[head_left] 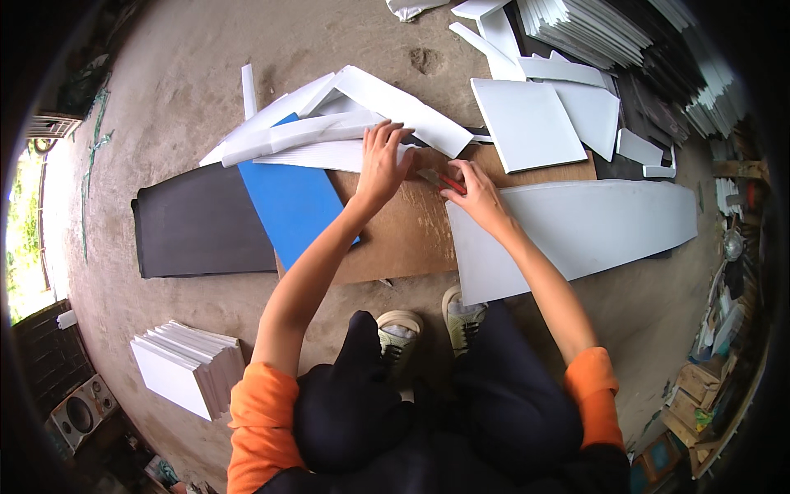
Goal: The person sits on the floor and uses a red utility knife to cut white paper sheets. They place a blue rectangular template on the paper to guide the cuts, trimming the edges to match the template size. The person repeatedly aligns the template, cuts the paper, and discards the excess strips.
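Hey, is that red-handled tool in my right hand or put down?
In your right hand: the red-handled tool shows between thumb and fingers.

Red-handled cutter [453, 186], blade leftward, over brown board [411, 233]

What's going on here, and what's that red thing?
A person in orange sleeves is working over a brown board. The right grip has the red tool, which looks like a cutter. The left grip is at the end of a rolled white sheet; I can't tell whether it's holding it. A blue sheet lies to the left, and a grey sheet to the right.
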### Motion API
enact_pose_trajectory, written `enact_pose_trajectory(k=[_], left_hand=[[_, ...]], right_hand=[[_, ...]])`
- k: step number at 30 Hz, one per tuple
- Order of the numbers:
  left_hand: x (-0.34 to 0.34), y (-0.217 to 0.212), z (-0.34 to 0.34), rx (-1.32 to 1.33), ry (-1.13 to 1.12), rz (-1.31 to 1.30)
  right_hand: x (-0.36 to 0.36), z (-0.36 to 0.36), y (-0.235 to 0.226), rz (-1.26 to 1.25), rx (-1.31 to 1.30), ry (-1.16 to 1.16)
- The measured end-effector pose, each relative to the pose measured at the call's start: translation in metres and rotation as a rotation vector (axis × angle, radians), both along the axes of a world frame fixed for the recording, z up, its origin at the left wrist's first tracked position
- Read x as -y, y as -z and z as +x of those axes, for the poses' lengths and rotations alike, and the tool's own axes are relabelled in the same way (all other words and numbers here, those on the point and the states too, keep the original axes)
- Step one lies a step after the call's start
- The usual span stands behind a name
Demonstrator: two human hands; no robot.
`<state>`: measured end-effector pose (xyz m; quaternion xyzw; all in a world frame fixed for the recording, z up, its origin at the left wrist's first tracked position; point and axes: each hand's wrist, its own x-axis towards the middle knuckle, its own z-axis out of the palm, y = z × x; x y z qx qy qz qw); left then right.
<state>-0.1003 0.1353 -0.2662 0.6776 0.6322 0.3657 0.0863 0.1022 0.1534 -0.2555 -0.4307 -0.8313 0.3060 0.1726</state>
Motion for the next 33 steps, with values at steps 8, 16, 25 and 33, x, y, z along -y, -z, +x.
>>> enact_pose_trajectory(k=[8, 16, 25, 33], left_hand=[[0.054, -0.016, -0.016, 0.079, -0.209, -0.029], [0.070, -0.021, -0.024, 0.298, -0.386, -0.096], [0.074, -0.019, 0.076, 0.486, -0.009, -0.733], [0.057, 0.009, 0.109, 0.782, -0.205, -0.746]], right_hand=[[0.003, -0.024, -0.006, 0.116, 0.286, -0.055], [-0.015, -0.047, -0.007, 0.266, -0.086, 0.170], [-0.072, 0.027, -0.069, -0.183, -1.148, 0.517], [-0.046, 0.125, -0.076, -0.305, -1.233, 0.795]])
